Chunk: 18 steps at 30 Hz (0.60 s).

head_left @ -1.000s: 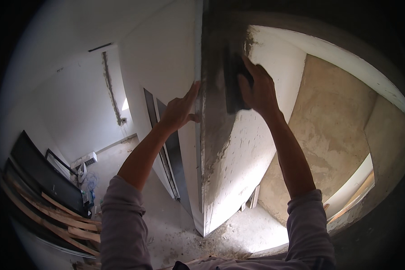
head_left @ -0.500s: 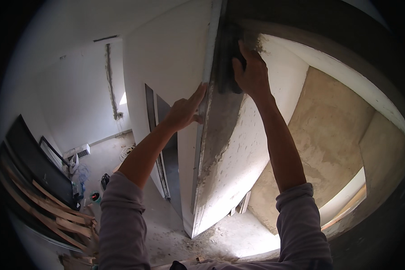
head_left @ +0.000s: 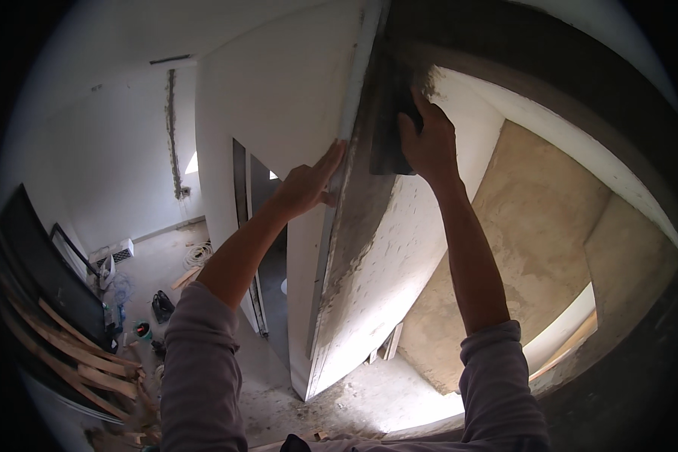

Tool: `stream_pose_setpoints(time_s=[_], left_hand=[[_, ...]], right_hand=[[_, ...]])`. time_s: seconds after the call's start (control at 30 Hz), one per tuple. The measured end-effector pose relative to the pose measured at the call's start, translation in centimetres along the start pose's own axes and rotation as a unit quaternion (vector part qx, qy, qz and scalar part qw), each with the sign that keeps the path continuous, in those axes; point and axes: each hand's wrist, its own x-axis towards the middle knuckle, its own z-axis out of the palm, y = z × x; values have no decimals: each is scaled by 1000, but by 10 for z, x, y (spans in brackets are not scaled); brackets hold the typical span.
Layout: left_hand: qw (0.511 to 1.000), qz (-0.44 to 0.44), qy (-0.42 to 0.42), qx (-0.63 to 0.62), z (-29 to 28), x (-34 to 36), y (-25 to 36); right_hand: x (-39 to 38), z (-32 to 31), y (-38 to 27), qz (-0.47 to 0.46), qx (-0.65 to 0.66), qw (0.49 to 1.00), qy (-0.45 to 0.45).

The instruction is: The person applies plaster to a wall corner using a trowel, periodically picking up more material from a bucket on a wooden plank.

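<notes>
My right hand is closed round a dark plastering float, whose face lies against the narrow grey plastered wall end. The grip itself is mostly hidden by the fingers. My left hand rests with outstretched fingers against a long pale strip that runs along the left corner of this wall end. Its fingertips touch the strip and the thumb sits lower beside it. Fresh-looking grey plaster borders the white side face with a ragged edge.
A dark beam crosses the upper right. Beyond the opening stands a brown rough-plastered wall. At lower left, wooden planks lie by a dark panel; a black bag and coiled hose are on the floor.
The float and my right hand have moved a little down the wall end, and the float's blur is gone. My left hand stays at the strip. The view has shifted slightly.
</notes>
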Motion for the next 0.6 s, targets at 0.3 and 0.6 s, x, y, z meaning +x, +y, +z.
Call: stream_pose_setpoints(time_s=[0.3, 0.6], left_hand=[[995, -37, -25, -85, -7, -3, 6], [999, 5, -4, 32, 0, 0, -1]], right_hand=[[16, 22, 6, -32, -31, 998, 42], [26, 14, 11, 3, -52, 999, -15]])
